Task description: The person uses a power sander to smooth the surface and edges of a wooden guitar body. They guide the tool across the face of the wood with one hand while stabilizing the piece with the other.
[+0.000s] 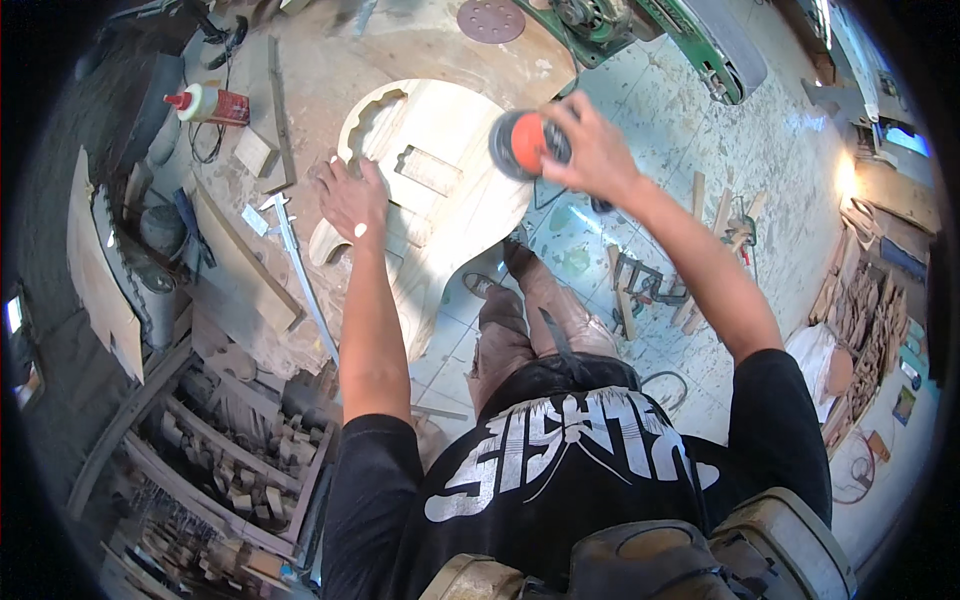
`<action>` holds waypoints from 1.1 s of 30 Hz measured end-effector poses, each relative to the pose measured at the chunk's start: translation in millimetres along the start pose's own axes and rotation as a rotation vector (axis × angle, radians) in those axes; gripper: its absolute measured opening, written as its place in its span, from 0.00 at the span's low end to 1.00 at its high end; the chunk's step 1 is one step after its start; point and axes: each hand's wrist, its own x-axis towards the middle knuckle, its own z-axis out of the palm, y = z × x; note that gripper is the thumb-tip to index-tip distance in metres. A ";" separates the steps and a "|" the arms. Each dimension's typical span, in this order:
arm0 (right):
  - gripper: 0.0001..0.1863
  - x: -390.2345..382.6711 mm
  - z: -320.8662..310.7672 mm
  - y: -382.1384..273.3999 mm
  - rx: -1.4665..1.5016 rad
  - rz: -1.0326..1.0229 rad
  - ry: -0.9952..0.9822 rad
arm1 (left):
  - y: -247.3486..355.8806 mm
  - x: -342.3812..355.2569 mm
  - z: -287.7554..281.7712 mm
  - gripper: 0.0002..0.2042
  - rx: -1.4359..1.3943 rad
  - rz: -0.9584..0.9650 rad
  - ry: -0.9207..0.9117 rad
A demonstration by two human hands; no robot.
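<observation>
A pale wooden guitar body point(468, 110) with cut-out pockets and a scalloped edge lies on the workbench. My left hand point(352, 200) rests on its left side, fingers spread over the wood, holding nothing. In my right hand point(598, 155) is an orange and black orbital sander point(526, 142), gripped from its right side. The sander is at the body's right edge; I cannot tell whether its pad touches the wood.
Left on the bench point(310, 45) are a caliper point(293, 250), a red-capped bottle point(215, 105), a wood block point(256, 153) and strips. A sanding disc point(490, 20) lies at the far edge, near a green machine point(690, 45). Clamps point(648, 282) and sticks lie on the tiled floor.
</observation>
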 end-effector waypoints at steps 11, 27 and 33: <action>0.28 -77.2 10.2 -21.5 0.036 -0.022 -0.050 | -0.6 -2.0 -0.2 0.32 0.033 0.023 0.020; 0.30 -5.2 3.0 3.8 0.044 -0.019 0.027 | -8.7 1.4 5.2 0.31 0.053 0.008 0.001; 0.28 -102.7 14.4 -37.1 0.119 -0.147 -0.119 | -0.2 -0.1 -2.0 0.33 0.036 0.019 -0.008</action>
